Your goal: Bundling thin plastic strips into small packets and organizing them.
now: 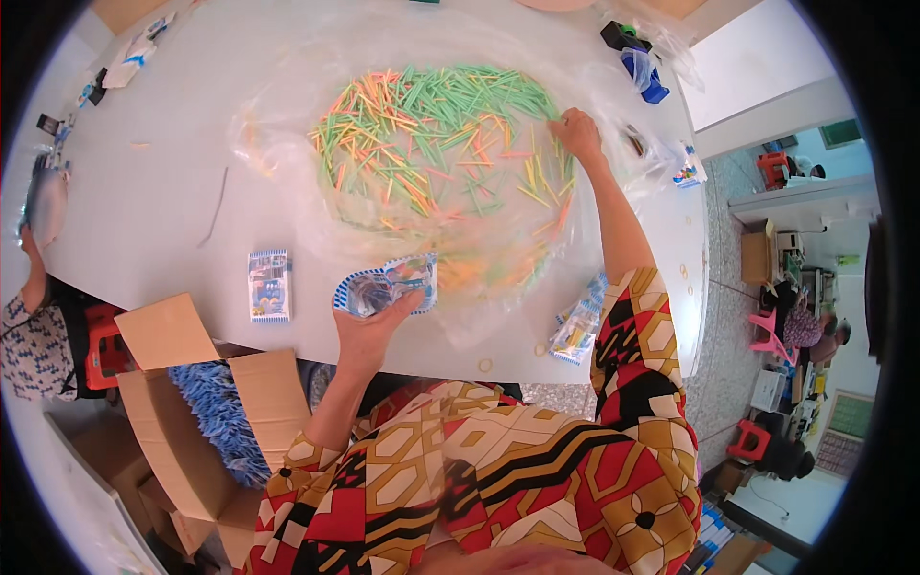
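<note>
My left hand [369, 321] grips a small blue-and-white packet [388, 286] above the near edge of the white table [163, 211]. My right hand [578, 132] reaches far out and rests on the right rim of a heap of thin green, orange and yellow sticks [441, 144]. The sticks lie on a crinkled clear plastic sheet [287, 115] spread over the table. Whether the right fingers pinch a stick is hidden. Another flat blue packet [269, 285] lies on the table left of my left hand.
An open cardboard box [201, 412] full of blue packets stands at my lower left. More packets [578, 331] lie by the table's right edge. A seated person [34, 335] is at the far left. Blue and black items [640, 59] sit at the far right corner.
</note>
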### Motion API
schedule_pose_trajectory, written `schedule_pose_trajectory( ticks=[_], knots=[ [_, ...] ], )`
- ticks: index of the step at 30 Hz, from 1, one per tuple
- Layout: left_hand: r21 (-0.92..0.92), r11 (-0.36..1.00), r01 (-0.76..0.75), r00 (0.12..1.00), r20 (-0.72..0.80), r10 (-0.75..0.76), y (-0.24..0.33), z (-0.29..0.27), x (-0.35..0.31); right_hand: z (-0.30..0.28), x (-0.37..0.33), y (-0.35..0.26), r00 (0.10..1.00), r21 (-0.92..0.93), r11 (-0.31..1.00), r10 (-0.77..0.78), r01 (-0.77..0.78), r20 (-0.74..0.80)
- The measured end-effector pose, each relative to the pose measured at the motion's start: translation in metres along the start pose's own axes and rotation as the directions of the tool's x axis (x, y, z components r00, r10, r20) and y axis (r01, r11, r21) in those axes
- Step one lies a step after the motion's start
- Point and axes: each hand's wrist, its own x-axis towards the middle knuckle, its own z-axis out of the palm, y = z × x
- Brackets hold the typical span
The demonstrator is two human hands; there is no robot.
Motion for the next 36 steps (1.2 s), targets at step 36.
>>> schedule_pose_trajectory(
  ticks=[36],
  knots=[
    [0.039,0.996,-0.081,0.996,0.047,0.079,0.011,0.011,-0.023,-0.060,-0.088,-0.045,0.998,0.813,0.582,-0.028,-0.032,0.060]
  ],
)
